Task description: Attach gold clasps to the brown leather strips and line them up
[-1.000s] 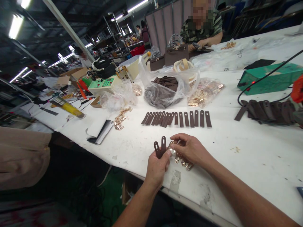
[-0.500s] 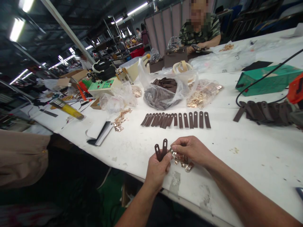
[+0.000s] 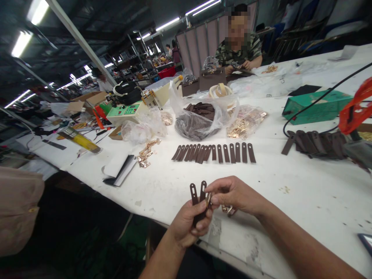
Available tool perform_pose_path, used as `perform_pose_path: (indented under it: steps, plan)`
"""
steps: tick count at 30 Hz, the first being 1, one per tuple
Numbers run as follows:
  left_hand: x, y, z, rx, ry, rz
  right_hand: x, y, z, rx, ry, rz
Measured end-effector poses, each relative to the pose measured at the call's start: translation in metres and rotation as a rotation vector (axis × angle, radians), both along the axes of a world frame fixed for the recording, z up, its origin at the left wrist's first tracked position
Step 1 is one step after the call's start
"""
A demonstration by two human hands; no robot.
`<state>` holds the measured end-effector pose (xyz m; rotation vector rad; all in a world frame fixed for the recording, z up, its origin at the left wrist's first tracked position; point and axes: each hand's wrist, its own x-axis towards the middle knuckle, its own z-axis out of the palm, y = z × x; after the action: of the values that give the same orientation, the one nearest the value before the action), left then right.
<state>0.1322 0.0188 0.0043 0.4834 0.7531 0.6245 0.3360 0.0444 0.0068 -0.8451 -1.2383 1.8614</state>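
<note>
Two dark brown straps (image 3: 194, 193) with slotted ends stand up out of my left hand (image 3: 190, 221), which is closed around their lower parts. A small gold metal piece (image 3: 208, 199) sits at the left thumb tip. The fingertips of my right hand (image 3: 232, 193) are closed on that metal piece, beside the straps. More gold pieces (image 3: 231, 211) lie on the table just under my right hand, partly hidden by it. Beyond my hands, a row of several brown straps (image 3: 220, 154) lies on the white table (image 3: 162, 186).
Behind the row are a plastic bag of brown pieces (image 3: 200, 116) and a bag of gold parts (image 3: 244, 122). Loose gold parts (image 3: 145, 155) lie left. At right are a strap pile (image 3: 316, 143) and a green box (image 3: 314, 106). A person (image 3: 238, 50) sits opposite.
The camera view has shifted slightly. My left hand has turned, showing more of its curled fingers, and the gold piece now stands more upright between the two hands.
</note>
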Motion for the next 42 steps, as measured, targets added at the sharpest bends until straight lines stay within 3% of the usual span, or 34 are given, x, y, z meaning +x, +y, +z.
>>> perform_pose_path:
  steps: [5,8,11,14,19,22,25,29,33,42]
  plan:
    - [0.005,-0.005,-0.001,-0.073,-0.113,-0.054,-0.001,0.002,-0.002,0.067,0.102,-0.039]
    - [0.011,-0.005,-0.002,0.002,-0.018,-0.027,-0.002,0.004,0.000,0.123,0.095,-0.118]
    - [0.014,-0.001,-0.004,0.157,0.167,0.002,0.005,0.005,0.008,0.050,0.034,-0.127]
    - [0.011,0.005,-0.008,0.303,0.381,0.035,0.031,0.011,0.022,0.061,-0.172,-0.238]
    - [0.004,0.012,-0.017,0.449,0.514,0.084,0.113,0.041,0.038,0.128,-0.665,-0.453]
    - [0.002,0.014,-0.018,0.459,0.478,0.092,0.156,0.065,0.027,0.060,-0.810,-0.553]
    - [0.002,0.014,-0.017,0.442,0.454,0.080,0.177,0.090,0.004,0.029,-0.867,-0.614]
    - [0.002,0.013,-0.018,0.413,0.452,0.128,0.182,0.122,-0.020,0.039,-0.935,-0.629]
    - [0.003,0.013,-0.020,0.378,0.405,0.170,0.180,0.141,-0.031,0.045,-0.990,-0.627]
    - [0.001,0.015,-0.020,0.383,0.358,0.130,0.184,0.139,-0.036,0.042,-0.960,-0.597]
